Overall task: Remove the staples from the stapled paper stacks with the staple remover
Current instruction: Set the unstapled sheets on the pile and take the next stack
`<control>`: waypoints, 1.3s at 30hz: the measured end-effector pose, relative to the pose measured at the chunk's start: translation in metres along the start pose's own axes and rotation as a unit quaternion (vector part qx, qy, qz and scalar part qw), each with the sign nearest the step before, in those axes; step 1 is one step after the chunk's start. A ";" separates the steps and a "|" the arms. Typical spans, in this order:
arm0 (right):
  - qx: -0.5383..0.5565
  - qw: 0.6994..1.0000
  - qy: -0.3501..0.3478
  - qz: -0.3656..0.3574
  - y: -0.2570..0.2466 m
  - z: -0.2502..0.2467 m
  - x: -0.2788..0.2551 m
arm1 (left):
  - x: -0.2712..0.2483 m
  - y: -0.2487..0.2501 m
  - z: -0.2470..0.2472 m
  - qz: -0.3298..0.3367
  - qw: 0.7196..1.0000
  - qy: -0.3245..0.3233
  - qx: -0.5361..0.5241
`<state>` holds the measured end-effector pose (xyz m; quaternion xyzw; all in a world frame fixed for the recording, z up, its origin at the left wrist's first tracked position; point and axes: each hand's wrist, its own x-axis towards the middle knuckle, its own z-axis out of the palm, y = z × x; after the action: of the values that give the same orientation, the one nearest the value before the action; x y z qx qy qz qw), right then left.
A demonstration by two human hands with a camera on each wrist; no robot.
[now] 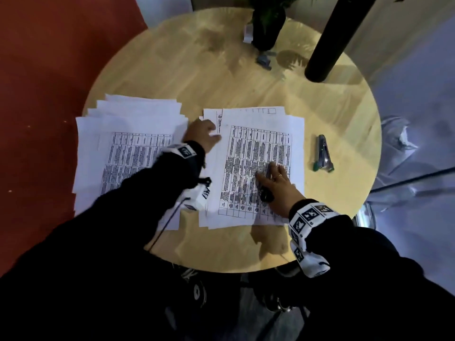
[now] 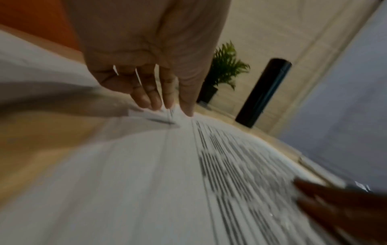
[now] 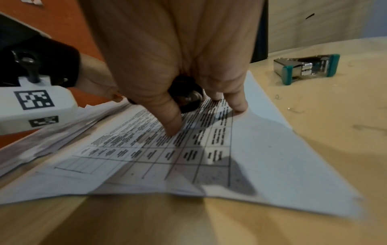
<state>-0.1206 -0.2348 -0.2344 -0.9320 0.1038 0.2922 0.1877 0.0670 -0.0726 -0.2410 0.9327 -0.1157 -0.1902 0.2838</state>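
Note:
A stapled paper stack [image 1: 256,166] printed with a table lies mid-table, also seen in the wrist views [image 2: 188,174] [image 3: 167,157]. My left hand [image 1: 203,135] pinches its far left corner [image 2: 169,114] between fingertips and thumb. My right hand [image 1: 275,183] presses straight fingers [image 3: 172,122] on the near right part of the sheet. A small black object [image 3: 188,96] sits under that palm; how it is held is unclear. The silver staple remover [image 1: 323,153] with green grips lies untouched on the table [image 1: 246,89], right of the stack [image 3: 307,68].
A loose pile of printed sheets [image 1: 128,143] covers the table's left side. At the far edge stand a potted plant [image 1: 266,28], a black pole [image 1: 327,45] and a small grey object [image 1: 264,60]. Bent staples [image 3: 294,110] lie near the remover.

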 end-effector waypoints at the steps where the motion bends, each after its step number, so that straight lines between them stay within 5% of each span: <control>1: 0.000 1.000 0.003 -0.001 0.000 0.001 0.000 | -0.002 0.004 0.012 -0.016 1.000 -0.007 -0.006; 9: 0.006 1.000 0.010 0.002 -0.002 0.001 -0.002 | 0.001 0.027 0.038 -0.110 0.987 -0.070 -0.097; 15: 0.004 1.000 0.013 -0.004 -0.001 0.004 0.000 | 0.000 0.028 0.036 -0.123 0.992 -0.030 0.021; 24: -0.004 1.000 0.016 -0.015 0.001 0.006 0.001 | 0.011 0.015 0.032 -0.147 0.972 -0.040 -0.180; 30: 0.008 0.999 0.017 -0.028 0.004 0.008 0.000 | -0.002 0.007 0.042 -0.190 0.958 -0.058 -0.207; 34: 0.083 0.992 0.094 -0.028 0.008 0.008 0.002 | -0.016 0.000 0.039 -0.136 0.958 0.010 -0.252; 39: 0.110 0.982 0.131 0.080 0.035 -0.002 0.003 | -0.039 0.019 0.016 -0.014 0.941 0.119 -0.315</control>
<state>-0.1277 -0.2678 -0.2444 -0.9246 0.2332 0.1684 0.2499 0.0227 -0.0828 -0.2313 0.8128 -0.0026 -0.1086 0.5723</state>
